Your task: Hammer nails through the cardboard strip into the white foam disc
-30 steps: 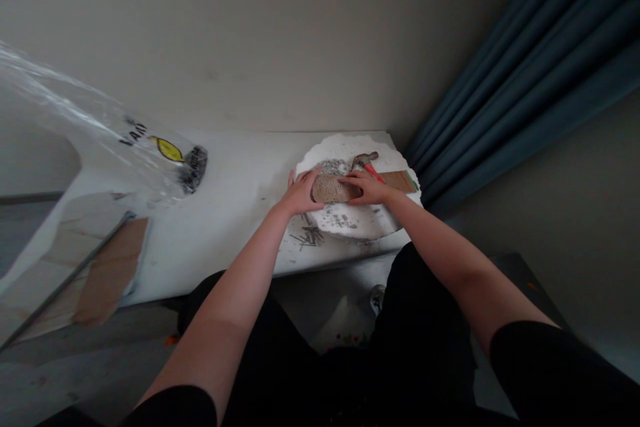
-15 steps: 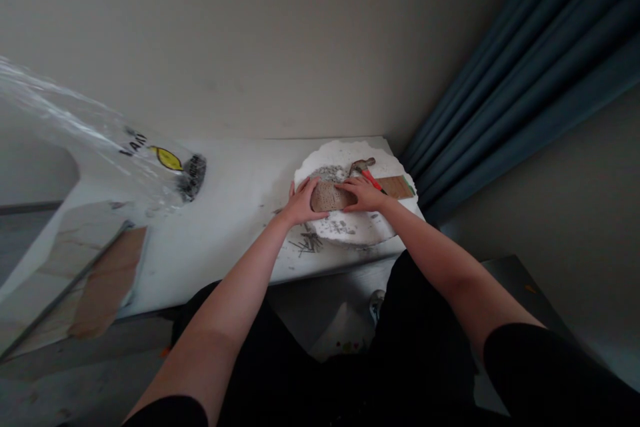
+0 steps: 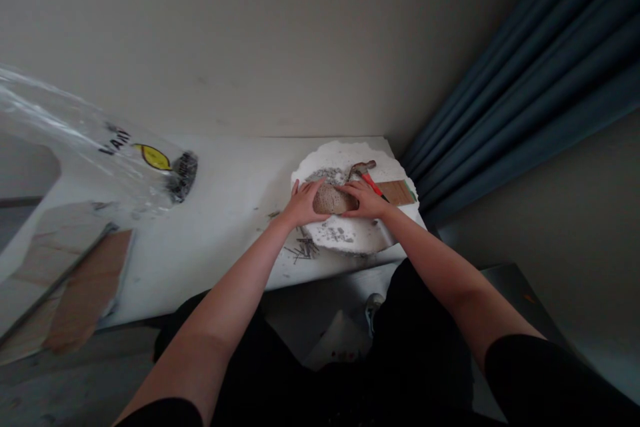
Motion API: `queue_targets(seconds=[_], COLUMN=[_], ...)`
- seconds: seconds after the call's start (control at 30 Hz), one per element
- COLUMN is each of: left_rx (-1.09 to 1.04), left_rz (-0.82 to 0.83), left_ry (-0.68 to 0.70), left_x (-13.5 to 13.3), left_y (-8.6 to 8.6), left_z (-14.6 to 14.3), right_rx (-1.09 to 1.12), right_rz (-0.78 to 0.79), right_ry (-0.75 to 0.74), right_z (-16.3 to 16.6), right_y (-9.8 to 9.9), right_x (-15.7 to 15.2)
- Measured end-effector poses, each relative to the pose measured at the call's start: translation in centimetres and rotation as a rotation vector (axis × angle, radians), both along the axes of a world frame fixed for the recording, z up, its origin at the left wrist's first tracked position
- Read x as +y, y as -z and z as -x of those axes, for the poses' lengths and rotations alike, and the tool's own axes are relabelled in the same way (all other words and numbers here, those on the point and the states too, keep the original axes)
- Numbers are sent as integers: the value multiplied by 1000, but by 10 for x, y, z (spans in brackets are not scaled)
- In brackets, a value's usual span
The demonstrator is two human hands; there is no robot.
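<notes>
Both hands are wrapped around a brown stone (image 3: 331, 199) that sits on a white foam slab (image 3: 350, 240) right of the middle of the picture. The left hand (image 3: 301, 203) grips its left end and the right hand (image 3: 367, 199) grips its right end. To hold it well, press evenly from both sides so it does not roll into the gray crumbs around it. A red-handled hammer (image 3: 367, 173) lies just behind the stone, and a small pile of what look like nails (image 3: 303, 249) lies in front of the left hand. Since the earlier picture, the hands have closed in and the stone looks shorter and rounder.
</notes>
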State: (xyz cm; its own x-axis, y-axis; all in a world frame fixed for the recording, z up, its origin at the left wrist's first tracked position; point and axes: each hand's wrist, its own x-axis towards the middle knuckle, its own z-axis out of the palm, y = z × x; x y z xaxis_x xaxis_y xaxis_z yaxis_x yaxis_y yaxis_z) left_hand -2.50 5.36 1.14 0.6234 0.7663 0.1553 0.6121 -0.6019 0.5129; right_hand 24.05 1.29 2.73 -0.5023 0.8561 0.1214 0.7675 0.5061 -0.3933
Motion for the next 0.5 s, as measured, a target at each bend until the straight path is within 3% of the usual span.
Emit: queue_targets(seconds=[0.5], left_rx=[3], left_rz=[17], left_ry=[5], left_x=[-6], left_y=[-4], left_z=[14], right_rx=[-59], right_rz=[15], right_ry=[-16], right_z=[2], right_y=[-2], right_x=[-1])
